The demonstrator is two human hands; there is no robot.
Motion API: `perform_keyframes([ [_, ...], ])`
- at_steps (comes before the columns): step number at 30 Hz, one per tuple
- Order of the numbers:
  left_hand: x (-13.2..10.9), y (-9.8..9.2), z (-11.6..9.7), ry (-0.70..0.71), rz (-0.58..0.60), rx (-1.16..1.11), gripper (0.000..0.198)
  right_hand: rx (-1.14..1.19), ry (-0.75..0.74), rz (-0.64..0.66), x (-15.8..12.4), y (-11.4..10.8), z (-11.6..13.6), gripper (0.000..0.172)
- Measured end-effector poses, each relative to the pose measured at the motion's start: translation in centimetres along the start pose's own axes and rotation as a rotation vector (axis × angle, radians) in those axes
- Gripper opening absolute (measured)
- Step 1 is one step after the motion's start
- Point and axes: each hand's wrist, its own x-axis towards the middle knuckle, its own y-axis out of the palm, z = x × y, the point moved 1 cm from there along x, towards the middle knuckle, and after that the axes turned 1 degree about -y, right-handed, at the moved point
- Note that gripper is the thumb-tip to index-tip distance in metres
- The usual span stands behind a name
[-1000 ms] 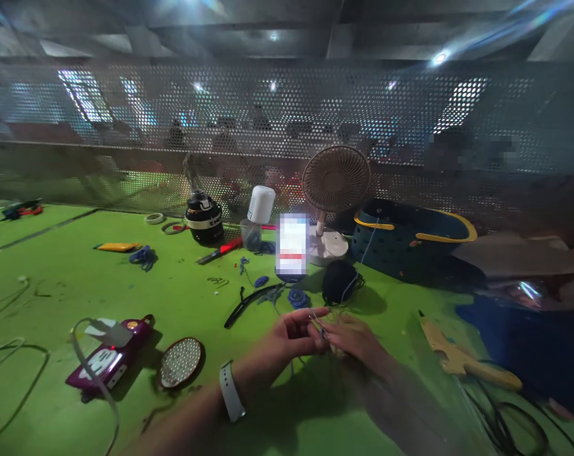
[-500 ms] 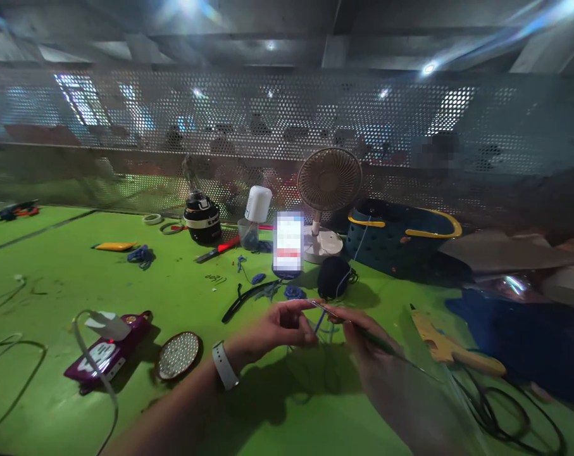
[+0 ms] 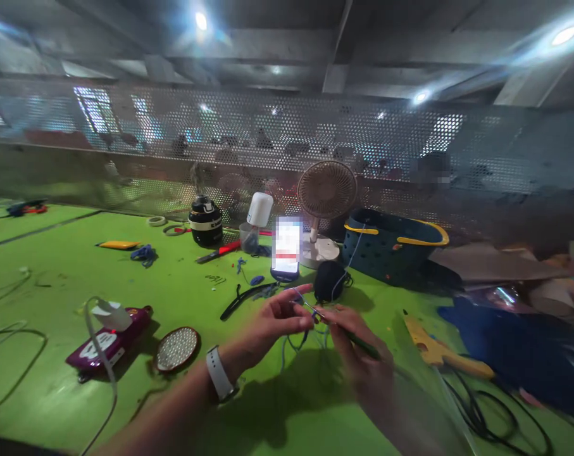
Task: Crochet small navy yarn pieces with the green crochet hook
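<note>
My left hand [image 3: 278, 318], with a white watch band on its wrist, has blue yarn [image 3: 297, 346] pinched between thumb and fingers. Its index finger is stretched out, and a strand passes over it. A crochet hook [image 3: 365, 346] with a dark green handle is gripped in my right hand [image 3: 365, 364]; its thin metal tip points left and meets the yarn by my left fingertips. Loose loops of yarn hang below both hands. Just beyond them sits a dark yarn ball [image 3: 328, 280]. The small worked piece is mostly hidden by my fingers.
A lit phone [image 3: 287, 250] stands upright ahead, before a fan [image 3: 327, 190]. Right of it are a dark basket [image 3: 381, 250] and a yellow glue gun [image 3: 441, 354] with a black cord. A purple power strip [image 3: 111, 342] and a round studded disc [image 3: 176, 349] lie left.
Both hands have shifted slightly left. My left index finger is lifted more, with yarn over it, and the hook's tip has moved left. The camera view has tilted up a little.
</note>
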Motion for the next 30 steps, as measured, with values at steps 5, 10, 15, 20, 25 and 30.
perform_keyframes([
  [5, -0.7, 0.5, 0.7, 0.008, -0.069, -0.018, 0.083, -0.135, -0.141, 0.112, -0.1, 0.0, 0.5, 0.027],
  [10, -0.9, 0.2, 0.8, 0.022, -0.062, -0.025, 0.063, -0.13, -0.155, 0.092, 0.1, 0.1, 1.0, 0.028],
  [15, -0.6, -0.1, 0.9, 0.004, -0.079, -0.099, 0.058, -0.058, -0.031, 0.037, 0.0, 0.1, 0.4, 0.025],
  [20, -0.4, -0.2, 1.4, -0.007, -0.074, -0.111, 0.056, -0.061, 0.026, 0.059, -0.1, -0.3, 0.1, 0.021],
  [25, -0.4, -0.4, 1.9, -0.041, -0.08, -0.101, 0.058, -0.108, 0.079, 0.077, -1.1, -1.0, 0.0, 0.019],
  [30, -0.4, -0.3, 2.1, -0.055, -0.066, -0.079, 0.056, -0.166, 0.16, 0.131, -1.8, -1.6, -0.3, 0.02],
])
